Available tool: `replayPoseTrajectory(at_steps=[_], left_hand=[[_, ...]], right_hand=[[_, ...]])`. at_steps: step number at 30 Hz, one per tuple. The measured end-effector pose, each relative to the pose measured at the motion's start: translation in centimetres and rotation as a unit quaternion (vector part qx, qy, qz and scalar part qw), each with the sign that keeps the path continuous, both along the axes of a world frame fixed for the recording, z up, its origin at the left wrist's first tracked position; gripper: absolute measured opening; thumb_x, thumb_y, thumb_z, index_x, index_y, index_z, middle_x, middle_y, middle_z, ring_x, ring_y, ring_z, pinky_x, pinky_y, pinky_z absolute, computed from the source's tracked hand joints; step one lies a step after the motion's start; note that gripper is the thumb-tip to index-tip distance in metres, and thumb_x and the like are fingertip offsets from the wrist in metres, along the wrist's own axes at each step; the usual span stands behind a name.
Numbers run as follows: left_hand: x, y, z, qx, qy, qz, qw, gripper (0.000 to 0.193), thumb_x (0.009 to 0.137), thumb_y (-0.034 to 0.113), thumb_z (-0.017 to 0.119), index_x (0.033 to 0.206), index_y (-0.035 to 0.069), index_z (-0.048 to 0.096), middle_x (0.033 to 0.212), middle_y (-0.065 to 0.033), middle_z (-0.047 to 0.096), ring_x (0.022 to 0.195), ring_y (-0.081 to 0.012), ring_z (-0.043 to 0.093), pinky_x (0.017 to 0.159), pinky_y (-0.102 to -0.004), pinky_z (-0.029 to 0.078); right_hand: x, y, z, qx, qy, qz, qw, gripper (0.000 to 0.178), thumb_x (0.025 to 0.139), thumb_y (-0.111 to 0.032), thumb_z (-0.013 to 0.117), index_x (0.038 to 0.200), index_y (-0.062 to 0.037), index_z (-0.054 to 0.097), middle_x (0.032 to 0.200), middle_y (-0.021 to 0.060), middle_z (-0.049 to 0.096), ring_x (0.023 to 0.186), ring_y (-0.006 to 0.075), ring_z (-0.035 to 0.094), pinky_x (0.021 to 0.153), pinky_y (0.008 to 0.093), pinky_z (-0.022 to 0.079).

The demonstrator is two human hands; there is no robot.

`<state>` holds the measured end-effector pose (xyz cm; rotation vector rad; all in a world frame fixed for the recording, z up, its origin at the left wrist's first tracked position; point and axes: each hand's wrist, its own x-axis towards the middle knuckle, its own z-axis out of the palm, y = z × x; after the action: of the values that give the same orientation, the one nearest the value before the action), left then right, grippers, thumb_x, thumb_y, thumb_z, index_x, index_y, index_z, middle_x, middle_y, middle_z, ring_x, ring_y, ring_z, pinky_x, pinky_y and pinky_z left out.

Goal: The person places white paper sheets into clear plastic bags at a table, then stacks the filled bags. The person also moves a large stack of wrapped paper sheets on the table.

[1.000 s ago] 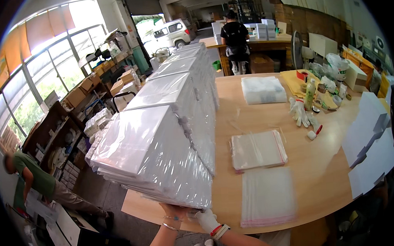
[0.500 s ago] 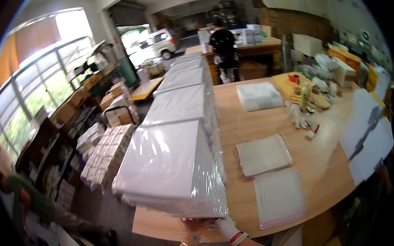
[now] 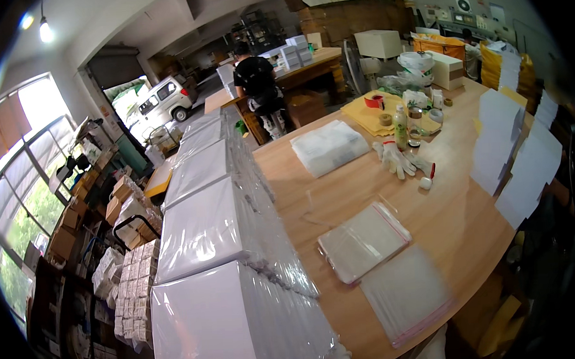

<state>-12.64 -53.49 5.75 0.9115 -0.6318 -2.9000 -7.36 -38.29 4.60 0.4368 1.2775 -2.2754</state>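
A long row of white, flat-topped stacks wrapped in clear plastic runs away from me, and the nearest stack (image 3: 200,318) fills the lower left middle. At the lower edge, by the right corner of that stack, a bit of my right hand (image 3: 341,357) shows in a white glove. It is against or very close to the plastic; its fingers are mostly hidden. My left hand is out of sight. Right of the row lie a pile of clear plastic bags (image 3: 365,241) and a second pile of bags (image 3: 405,296) with a pinkish edge, both flat on the wooden table (image 3: 443,217).
A folded white plastic bundle (image 3: 330,147), work gloves (image 3: 396,160), a bottle (image 3: 401,128) and tape rolls lie farther back. White sheets (image 3: 527,169) stand along the right edge. Bundled packs (image 3: 137,292) sit left of the row. A person in black (image 3: 255,78) works at a far table.
My view has swung to the right and nearer the row, so the stacks sit farther left. My left hand has left the picture; my right shows only at the bottom edge.
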Motion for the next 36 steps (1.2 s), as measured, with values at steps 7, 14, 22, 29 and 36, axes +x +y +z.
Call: replayPoseTrajectory(at_steps=[7,14,22,29,36], left_hand=[[-2.2,-0.4,-0.3,-0.011,-0.007,-0.016,1.000,0.057,0.071,0.058,0.046,0.110,0.016,0.046,0.114,-0.0082,0.042,0.109,-0.0344,0.036,0.083,-0.0665,0.033],[-5.6,-1.4,-0.5,-0.020,0.021,-0.015,0.999,0.064,0.071,0.059,0.046,0.119,0.016,0.042,0.124,-0.0093,0.037,0.116,-0.0366,0.031,0.084,-0.0679,0.032],[-12.1,-2.7,0.9,-0.044,0.057,-0.019,0.997,0.073,0.070,0.060,0.045,0.129,0.016,0.037,0.135,-0.0107,0.032,0.123,-0.0391,0.025,0.085,-0.0695,0.030],[-16.8,-2.2,2.8,-0.074,0.038,-0.012,0.996,0.069,0.073,0.057,0.042,0.129,0.016,0.037,0.135,-0.0101,0.031,0.123,-0.0395,0.025,0.088,-0.0688,0.027],[-19.4,-2.9,2.9,-0.075,0.026,0.013,0.997,0.069,0.074,0.057,0.041,0.129,0.017,0.036,0.136,-0.0094,0.029,0.123,-0.0380,0.026,0.087,-0.0674,0.029]], right_hand=[[-3.3,-1.3,0.0,-0.028,-0.005,-0.043,0.999,0.030,0.084,-0.007,0.043,0.113,-0.0002,0.045,0.103,0.0184,0.057,0.085,0.0280,0.062,0.070,0.0362,0.054],[-10.5,-2.7,-1.3,0.333,0.116,0.052,0.934,0.030,0.078,-0.020,0.048,0.102,-0.0037,0.055,0.096,0.0185,0.060,0.089,0.0333,0.058,0.075,0.0405,0.046],[-17.2,-4.3,-1.3,0.270,0.075,0.042,0.959,0.031,0.078,-0.025,0.049,0.100,-0.0039,0.056,0.095,0.0186,0.060,0.087,0.0331,0.058,0.075,0.0390,0.046],[-21.5,-4.4,0.5,0.379,0.069,0.041,0.922,0.030,0.078,-0.027,0.050,0.096,-0.0043,0.058,0.090,0.0164,0.063,0.085,0.0302,0.061,0.075,0.0384,0.048],[-24.9,-6.4,-1.8,0.335,0.060,0.030,0.940,0.033,0.078,-0.029,0.051,0.099,-0.0045,0.057,0.092,0.0165,0.062,0.086,0.0339,0.060,0.074,0.0418,0.047]])
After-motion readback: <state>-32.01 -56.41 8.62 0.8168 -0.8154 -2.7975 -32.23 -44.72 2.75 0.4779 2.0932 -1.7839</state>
